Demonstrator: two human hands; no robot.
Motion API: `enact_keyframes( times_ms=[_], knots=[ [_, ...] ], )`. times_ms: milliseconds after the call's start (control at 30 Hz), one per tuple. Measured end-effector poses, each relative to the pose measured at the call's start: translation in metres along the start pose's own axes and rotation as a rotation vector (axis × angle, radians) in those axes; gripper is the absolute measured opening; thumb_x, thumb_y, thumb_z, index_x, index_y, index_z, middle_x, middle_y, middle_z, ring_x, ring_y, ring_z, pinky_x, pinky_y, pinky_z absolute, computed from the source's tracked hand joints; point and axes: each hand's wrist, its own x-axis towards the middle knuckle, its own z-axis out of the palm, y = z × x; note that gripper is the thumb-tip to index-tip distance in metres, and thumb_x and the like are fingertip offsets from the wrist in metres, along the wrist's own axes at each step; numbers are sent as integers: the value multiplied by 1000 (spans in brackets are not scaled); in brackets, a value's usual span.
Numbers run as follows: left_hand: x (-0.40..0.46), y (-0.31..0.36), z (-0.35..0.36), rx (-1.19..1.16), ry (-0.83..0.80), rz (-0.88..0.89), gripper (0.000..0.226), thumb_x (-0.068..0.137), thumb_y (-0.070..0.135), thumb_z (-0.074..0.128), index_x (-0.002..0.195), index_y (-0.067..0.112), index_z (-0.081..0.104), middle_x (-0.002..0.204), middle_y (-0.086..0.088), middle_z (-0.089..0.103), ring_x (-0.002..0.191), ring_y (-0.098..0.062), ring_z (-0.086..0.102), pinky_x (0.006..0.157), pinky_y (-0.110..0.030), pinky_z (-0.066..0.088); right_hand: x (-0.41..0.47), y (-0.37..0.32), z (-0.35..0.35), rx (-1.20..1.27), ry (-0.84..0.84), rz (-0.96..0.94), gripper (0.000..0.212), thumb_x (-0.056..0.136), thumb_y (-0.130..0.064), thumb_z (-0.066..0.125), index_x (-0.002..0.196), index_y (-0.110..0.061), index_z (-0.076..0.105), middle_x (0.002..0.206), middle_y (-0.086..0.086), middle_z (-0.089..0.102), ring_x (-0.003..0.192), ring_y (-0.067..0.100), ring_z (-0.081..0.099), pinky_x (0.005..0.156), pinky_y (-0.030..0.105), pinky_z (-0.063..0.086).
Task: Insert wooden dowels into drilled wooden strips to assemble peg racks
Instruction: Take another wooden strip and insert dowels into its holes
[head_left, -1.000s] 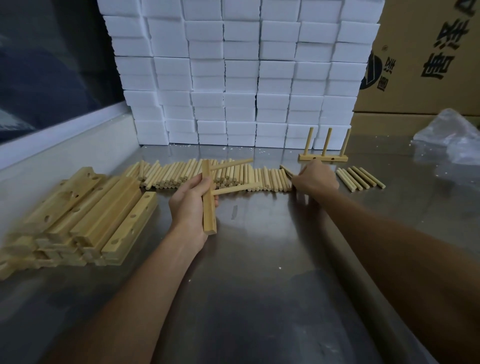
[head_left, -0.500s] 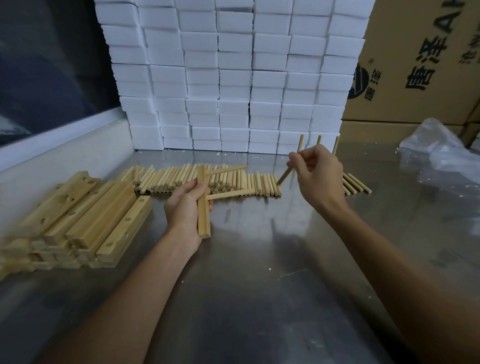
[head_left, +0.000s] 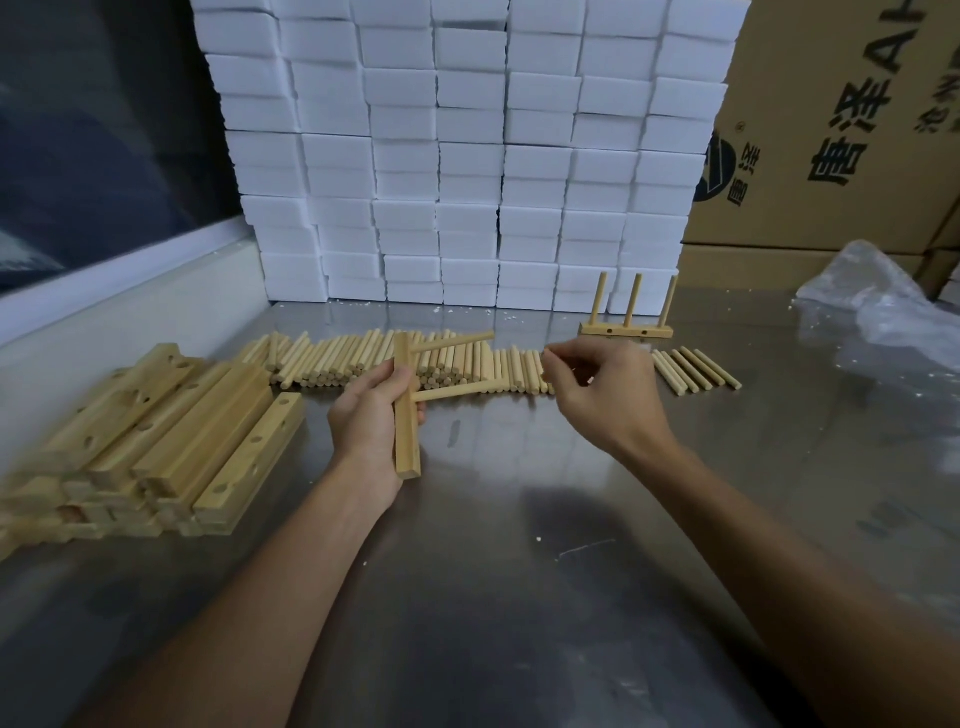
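Here, head view only. The left hand (head_left: 374, 415) grips a pale square-section drilled wooden strip (head_left: 406, 410), fingers and thumb wrapped round its middle. The strip's long axis runs near-far, near end toward the person, lifted off the shiny metal table (head_left: 519, 597). Two light round wooden dowels already sit in it: the far seated dowel (head_left: 452, 341) and the middle seated dowel (head_left: 454, 392), both sticking out to the right, roughly level. Below them the near part of the strip shows no peg; I judge the third hole is there, though the hole itself can't be seen from this angle.

The right hand (head_left: 597, 395) hovers just right of the seated dowel tips, fingers curled with thumb and forefinger pinched together. It probably pinches a new dowel, but no dowel is plainly visible in it, so can't tell what it holds.

Key relation: the free hole lies left and slightly nearer than the right hand, so a fresh dowel must go in pointing leftward, parallel to the two seated ones. The right hand is the nearer one to do that.

Supply: the long row of loose wooden dowels (head_left: 363, 358) lies just beyond both hands, a small dowel group (head_left: 693, 369) to the right, a pile of drilled wooden blocks (head_left: 171, 431) at left. A finished three-peg rack (head_left: 626, 327) stands at the back.
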Motion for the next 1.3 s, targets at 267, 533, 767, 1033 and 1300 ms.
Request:
enact_keyframes(
  times_ms=[267, 533, 767, 1033, 1300],
  knots=[
    [-1, 1, 1, 4, 2, -12, 19, 88, 7, 70, 106, 13, 70, 82, -9, 70, 50, -15, 58, 50, -26, 50, -9, 4, 9, -20, -140, -31, 11, 92, -20, 68, 97, -11, 68, 81, -8, 68, 76, 4, 65, 67, 19, 55],
    [0, 3, -1, -6, -1, -70, 33, 91, 14, 68, 122, 4, 66, 76, -7, 64, 55, -17, 55, 49, -26, 48, -13, -15, 8, -102, -102, -172, 20, 95, -33, 62, 103, -17, 72, 71, -5, 68, 59, 12, 60, 59, 41, 53],
    [-7, 5, 5, -120, -64, -202, 29, 94, 19, 64, 118, 3, 63, 73, -7, 57, 56, -14, 54, 45, -22, 48, -22, -40, 15, -213, -222, -351, 15, 91, -33, 64, 93, -23, 75, 74, -16, 68, 58, -4, 45, 58, 26, 48],
    [-16, 7, 11, -86, -109, -251, 17, 95, 24, 62, 95, 7, 62, 59, -6, 53, 44, -14, 52, 39, -21, 42, -28, -51, 23, -334, -432, -388, 21, 92, -41, 56, 99, -29, 71, 87, -12, 71, 81, 15, 66, 68, 35, 52],
    [-20, 8, 13, -53, -5, -222, 15, 92, 21, 66, 84, 8, 65, 55, -5, 55, 44, -16, 51, 39, -22, 43, -30, -58, 24, -359, -448, -485, 18, 92, -33, 57, 101, -29, 73, 87, -11, 70, 77, 19, 64, 63, 38, 52]
  ],
)
